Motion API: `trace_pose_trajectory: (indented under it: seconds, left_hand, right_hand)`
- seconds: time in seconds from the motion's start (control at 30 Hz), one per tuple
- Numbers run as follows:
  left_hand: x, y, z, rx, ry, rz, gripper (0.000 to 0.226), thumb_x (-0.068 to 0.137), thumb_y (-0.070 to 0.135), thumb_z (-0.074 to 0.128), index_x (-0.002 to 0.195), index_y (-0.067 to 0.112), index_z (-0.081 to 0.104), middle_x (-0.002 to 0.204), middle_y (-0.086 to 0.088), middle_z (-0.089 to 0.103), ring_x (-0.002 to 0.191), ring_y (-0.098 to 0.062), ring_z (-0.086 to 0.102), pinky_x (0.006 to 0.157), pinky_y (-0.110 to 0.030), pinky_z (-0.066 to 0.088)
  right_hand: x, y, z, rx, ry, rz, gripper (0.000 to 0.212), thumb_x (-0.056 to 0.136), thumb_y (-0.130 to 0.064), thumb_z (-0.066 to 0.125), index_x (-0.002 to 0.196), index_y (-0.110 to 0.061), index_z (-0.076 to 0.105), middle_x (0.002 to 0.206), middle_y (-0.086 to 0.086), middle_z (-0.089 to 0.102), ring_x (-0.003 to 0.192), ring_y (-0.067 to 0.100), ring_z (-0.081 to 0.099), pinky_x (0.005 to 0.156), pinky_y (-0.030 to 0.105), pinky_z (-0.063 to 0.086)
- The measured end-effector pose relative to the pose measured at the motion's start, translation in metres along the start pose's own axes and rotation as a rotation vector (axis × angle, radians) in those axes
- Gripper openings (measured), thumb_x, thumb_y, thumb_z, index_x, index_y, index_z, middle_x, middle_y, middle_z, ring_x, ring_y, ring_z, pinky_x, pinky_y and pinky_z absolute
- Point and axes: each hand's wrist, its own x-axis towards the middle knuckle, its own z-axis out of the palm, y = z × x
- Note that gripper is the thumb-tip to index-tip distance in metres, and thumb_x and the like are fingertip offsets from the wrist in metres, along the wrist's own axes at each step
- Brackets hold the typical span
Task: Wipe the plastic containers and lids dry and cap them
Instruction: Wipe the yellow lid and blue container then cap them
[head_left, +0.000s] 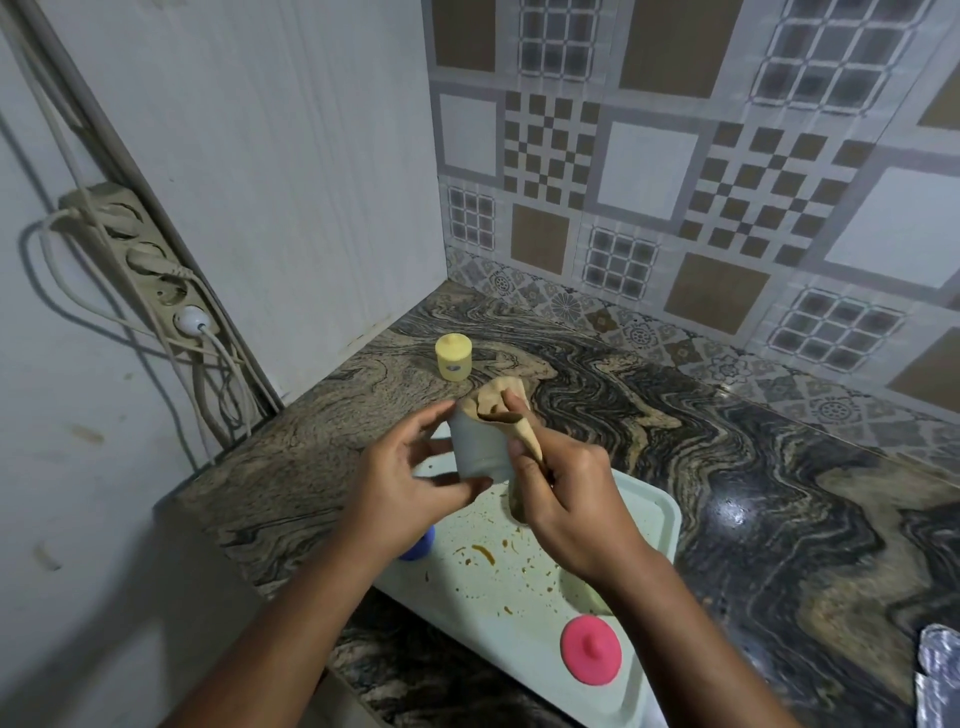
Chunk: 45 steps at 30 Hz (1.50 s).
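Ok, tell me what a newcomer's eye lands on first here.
At centre, the left hand holds a grey container while the right hand presses a tan cloth into its mouth. Next, the bright pink lid on the pale tray in front, and the yellow capped container behind on the counter.

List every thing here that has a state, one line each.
grey container: uncapped, tilted, held in the left hand
cloth: gripped by the right hand, one end pushed into the grey container's mouth
yellow container: capped, upright on the counter
pink lid: off, lying on the tray
blue item: on the tray, mostly hidden by the left wrist
tray: flecked with brown stains
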Motion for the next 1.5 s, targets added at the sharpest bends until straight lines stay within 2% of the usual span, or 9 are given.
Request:
trace_pose_trajectory:
  seconds: [0.13, 0.43, 0.63, 0.73, 0.87, 1.0, 1.13, 1.37, 1.5]
  left_hand:
    - [0.003, 0.005, -0.008, 0.002, 0.050, 0.083, 0.077, 0.061, -0.011, 0.087, 0.123, 0.028, 0.061, 0.116, -0.005, 0.073, 0.109, -0.019, 0.070, 0.085, -0.028, 0.058]
    - [0.009, 0.031, -0.031, 0.054, 0.066, 0.202, 0.077, 0.065, -0.006, 0.087, 0.129, 0.026, 0.059, 0.132, 0.009, 0.062, 0.120, -0.004, 0.061, 0.078, -0.022, 0.058]
    - [0.007, 0.035, -0.024, 0.117, 0.077, 0.214, 0.080, 0.065, -0.004, 0.088, 0.133, 0.021, 0.056, 0.125, 0.021, 0.058, 0.109, 0.018, 0.057, 0.075, -0.011, 0.054]
    - [0.008, 0.036, -0.021, 0.198, 0.073, 0.290, 0.081, 0.062, 0.000, 0.091, 0.131, 0.023, 0.055, 0.128, 0.006, 0.063, 0.114, 0.009, 0.060, 0.083, -0.008, 0.051]
    - [0.012, 0.030, -0.022, 0.171, 0.074, 0.329, 0.078, 0.062, -0.001, 0.091, 0.129, 0.020, 0.057, 0.128, -0.003, 0.065, 0.120, -0.006, 0.062, 0.088, -0.013, 0.052]
    - [0.015, 0.027, -0.031, 0.042, 0.169, 0.266, 0.076, 0.062, 0.001, 0.090, 0.124, 0.032, 0.059, 0.130, 0.003, 0.064, 0.125, -0.009, 0.059, 0.083, -0.024, 0.058]
    - [0.013, 0.026, -0.037, 0.172, 0.145, 0.297, 0.076, 0.064, -0.004, 0.088, 0.124, 0.034, 0.059, 0.126, 0.032, 0.058, 0.119, 0.017, 0.050, 0.079, -0.015, 0.055]
    - [0.009, 0.020, -0.032, 0.336, 0.063, 0.340, 0.077, 0.066, 0.009, 0.090, 0.131, 0.035, 0.057, 0.135, 0.016, 0.059, 0.128, -0.009, 0.055, 0.087, -0.051, 0.059]
    - [0.008, 0.016, -0.023, 0.288, 0.046, 0.360, 0.079, 0.064, 0.007, 0.093, 0.132, 0.027, 0.058, 0.129, 0.006, 0.065, 0.120, -0.014, 0.062, 0.089, -0.041, 0.059]
  right_hand:
    - [-0.013, 0.002, 0.002, -0.038, -0.040, -0.114, 0.037, 0.099, -0.027, 0.043, 0.120, -0.013, 0.069, 0.130, 0.014, 0.070, 0.130, 0.013, 0.060, 0.096, 0.021, 0.052]
    - [-0.031, 0.014, -0.005, 0.166, -0.036, 0.128, 0.039, 0.100, -0.028, 0.043, 0.069, -0.006, 0.055, 0.054, -0.001, 0.063, 0.051, 0.012, 0.056, 0.059, 0.034, 0.050]
    - [0.003, -0.009, -0.012, 0.243, 0.262, 0.055, 0.031, 0.098, -0.020, 0.048, 0.067, -0.024, 0.051, 0.057, -0.012, 0.050, 0.052, 0.006, 0.042, 0.054, 0.027, 0.038]
    - [0.007, -0.017, -0.005, 0.075, 0.116, -0.157, 0.026, 0.099, -0.013, 0.050, 0.101, -0.027, 0.072, 0.119, -0.005, 0.073, 0.101, 0.007, 0.070, 0.083, 0.022, 0.052]
    - [0.003, -0.015, 0.012, 0.057, -0.002, -0.184, 0.053, 0.095, -0.020, 0.041, 0.144, -0.007, 0.055, 0.149, 0.019, 0.053, 0.149, 0.007, 0.033, 0.114, 0.033, 0.045]
    - [-0.015, -0.003, 0.012, 0.022, -0.072, -0.202, 0.043, 0.098, -0.021, 0.044, 0.134, -0.014, 0.066, 0.137, 0.007, 0.067, 0.123, 0.006, 0.063, 0.093, 0.016, 0.050]
    - [-0.024, 0.003, 0.009, 0.164, 0.004, 0.020, 0.034, 0.101, -0.026, 0.044, 0.072, -0.032, 0.062, 0.056, -0.004, 0.058, 0.051, 0.001, 0.051, 0.056, 0.021, 0.040]
    - [0.006, -0.008, -0.003, 0.269, 0.258, 0.071, 0.034, 0.101, -0.032, 0.047, 0.068, -0.025, 0.048, 0.058, -0.005, 0.045, 0.051, 0.016, 0.042, 0.048, 0.040, 0.037]
    - [0.010, -0.017, 0.005, 0.063, 0.094, -0.220, 0.033, 0.099, -0.016, 0.047, 0.121, -0.010, 0.071, 0.136, 0.012, 0.066, 0.133, 0.014, 0.058, 0.098, 0.026, 0.052]
